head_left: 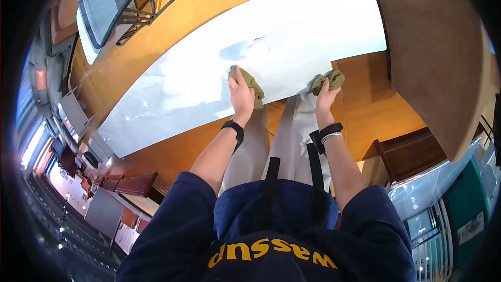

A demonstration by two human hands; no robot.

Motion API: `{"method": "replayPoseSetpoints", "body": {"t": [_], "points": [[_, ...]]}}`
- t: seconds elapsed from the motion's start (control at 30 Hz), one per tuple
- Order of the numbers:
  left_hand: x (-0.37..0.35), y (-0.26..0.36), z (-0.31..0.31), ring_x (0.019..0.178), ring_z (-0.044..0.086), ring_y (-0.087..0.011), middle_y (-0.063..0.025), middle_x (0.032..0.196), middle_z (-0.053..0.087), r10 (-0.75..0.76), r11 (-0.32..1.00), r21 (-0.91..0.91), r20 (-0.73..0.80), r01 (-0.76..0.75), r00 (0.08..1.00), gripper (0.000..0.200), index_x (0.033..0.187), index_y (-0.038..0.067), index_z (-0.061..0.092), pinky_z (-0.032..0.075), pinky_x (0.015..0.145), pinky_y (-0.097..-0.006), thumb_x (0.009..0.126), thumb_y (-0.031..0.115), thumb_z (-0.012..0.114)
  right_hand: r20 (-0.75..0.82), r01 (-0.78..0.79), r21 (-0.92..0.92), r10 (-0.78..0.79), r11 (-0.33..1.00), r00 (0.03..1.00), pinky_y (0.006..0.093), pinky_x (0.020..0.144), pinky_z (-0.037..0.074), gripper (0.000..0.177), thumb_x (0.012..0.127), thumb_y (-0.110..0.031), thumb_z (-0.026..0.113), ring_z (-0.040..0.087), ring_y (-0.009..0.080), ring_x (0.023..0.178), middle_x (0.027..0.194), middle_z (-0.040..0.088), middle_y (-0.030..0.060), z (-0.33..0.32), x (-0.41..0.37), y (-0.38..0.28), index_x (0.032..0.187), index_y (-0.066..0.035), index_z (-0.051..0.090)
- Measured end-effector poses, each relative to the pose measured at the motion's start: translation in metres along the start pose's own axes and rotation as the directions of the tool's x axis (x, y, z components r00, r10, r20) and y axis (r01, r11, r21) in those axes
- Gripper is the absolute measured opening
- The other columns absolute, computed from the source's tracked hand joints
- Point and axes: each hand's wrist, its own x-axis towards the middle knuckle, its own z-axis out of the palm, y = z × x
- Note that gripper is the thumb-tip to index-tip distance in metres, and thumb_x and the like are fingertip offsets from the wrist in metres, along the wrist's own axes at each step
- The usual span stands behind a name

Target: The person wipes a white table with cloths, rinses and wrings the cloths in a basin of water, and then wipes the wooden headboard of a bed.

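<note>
My left hand [242, 94] is closed on an olive-green cloth [254, 84], which hangs past the fingers near the front edge of a glossy white tabletop [198, 83]. Further right, my right hand [327, 98] grips a second, bunched olive-green cloth [335, 79] close to the tabletop's lower right corner. Bright reflections and a greyish patch show on the white surface beyond my left hand. Whether either cloth touches the surface, I cannot tell.
A glass-topped table [107, 2] with a dark metal frame is at the upper left. On the right stands a large brown panel [438, 47], with a dark wooden piece [409, 152] below it. Orange-brown floor [365, 109] shows around the white top.
</note>
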Motion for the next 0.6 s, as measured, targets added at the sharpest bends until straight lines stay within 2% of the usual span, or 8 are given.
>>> {"method": "replayPoseSetpoints", "body": {"t": [0.07,0.1,0.17,0.2,0.3,0.43,0.5,0.6], "points": [[-0.007,0.004,0.004,0.102,0.047,-0.0304,-0.0122,0.119,0.04,0.386,0.912,0.128,0.049,-0.389,0.921,0.074,0.137,0.017,0.027,0.045,0.085,-0.036,0.072,0.003,0.059,-0.192,0.144,0.051,-0.131,0.988,0.973,0.0341,0.091,0.038,0.057,0.088,-0.021,0.054,0.046,0.0261,0.108,0.124,0.04,0.0211,-0.01,0.008,-0.001,0.129,0.002,0.023],[-0.009,-0.027,0.018,0.102,0.047,-0.0304,-0.0122,0.119,0.04,0.423,0.905,0.028,0.068,-0.425,0.904,0.074,0.137,0.017,0.027,0.045,0.085,-0.036,0.072,0.003,0.059,-0.257,0.202,-0.011,-0.198,0.979,0.946,0.0341,0.091,0.038,0.057,0.088,-0.021,0.054,0.046,0.0261,0.108,0.124,0.04,0.0211,-0.014,-0.011,0.016,0.129,0.002,0.023],[-0.001,-0.059,0.003,0.099,0.048,-0.0294,-0.0122,0.119,0.041,0.638,0.702,0.195,0.254,-0.685,0.726,0.067,0.136,0.016,0.03,0.045,0.084,-0.0352,0.075,-0.001,0.052,-0.304,0.138,0.09,-0.105,0.986,0.947,0.0332,0.094,0.037,0.054,0.089,-0.023,0.053,0.044,0.0231,0.112,0.125,0.04,0.0158,0.009,-0.023,0.035,0.128,0.001,0.024],[0.009,-0.09,-0.04,0.101,0.047,-0.0279,-0.012,0.124,0.039,0.65,0.641,0.298,0.28,-0.708,0.706,0.063,0.135,0.015,0.031,0.045,0.085,-0.036,0.077,-0.001,0.047,-0.224,0.092,0.166,-0.054,0.982,0.973,0.0332,0.094,0.037,0.054,0.089,-0.023,0.053,0.044,0.0231,0.112,0.125,0.04,0.0158,0.059,-0.046,0.043,0.128,0.001,0.024],[0.013,-0.132,-0.038,0.103,0.046,-0.027,-0.0114,0.129,0.037,0.675,0.612,0.313,0.271,-0.726,0.686,0.061,0.134,0.015,0.033,0.044,0.086,-0.0372,0.077,0.001,0.048,-0.324,0.087,0.141,-0.037,0.986,0.945,0.0343,0.093,0.038,0.052,0.089,-0.024,0.053,0.045,0.0241,0.11,0.124,0.041,0.0169,0.082,-0.075,0.064,0.125,0.001,0.025],[0.026,-0.211,-0.067,0.104,0.045,-0.0272,-0.0124,0.131,0.035,0.504,0.751,0.428,0.12,-0.503,0.855,0.06,0.134,0.014,0.033,0.044,0.086,-0.038,0.078,0.002,0.048,-0.333,-0.005,0.105,0.04,0.994,0.942,0.0352,0.091,0.039,0.053,0.089,-0.027,0.052,0.046,0.0265,0.109,0.124,0.041,0.0187,0.135,-0.129,0.087,0.124,0.001,0.025],[0.034,-0.238,-0.079,0.103,0.045,-0.0269,-0.0123,0.129,0.037,0.498,0.745,0.46,0.1,-0.484,0.862,0.064,0.135,0.014,0.032,0.044,0.085,-0.0379,0.076,0.006,0.055,-0.305,-0.129,0.093,0.152,0.987,0.94,0.0391,0.092,0.038,0.056,0.089,-0.024,0.05,0.046,0.0329,0.11,0.122,0.041,0.0235,0.146,-0.152,0.092,0.128,0.004,0.019],[0.044,-0.259,-0.099,0.101,0.045,-0.0248,-0.0097,0.122,0.042,0.48,0.764,0.463,0.058,-0.45,0.875,0.078,0.135,0.016,0.034,0.043,0.083,-0.0358,0.066,0.015,0.07,-0.221,-0.062,0.088,0.08,0.994,0.972,0.0359,0.089,0.04,0.046,0.089,-0.024,0.051,0.048,0.0283,0.107,0.119,0.046,0.0187,0.154,-0.181,0.106,0.121,0.004,0.033]]}}
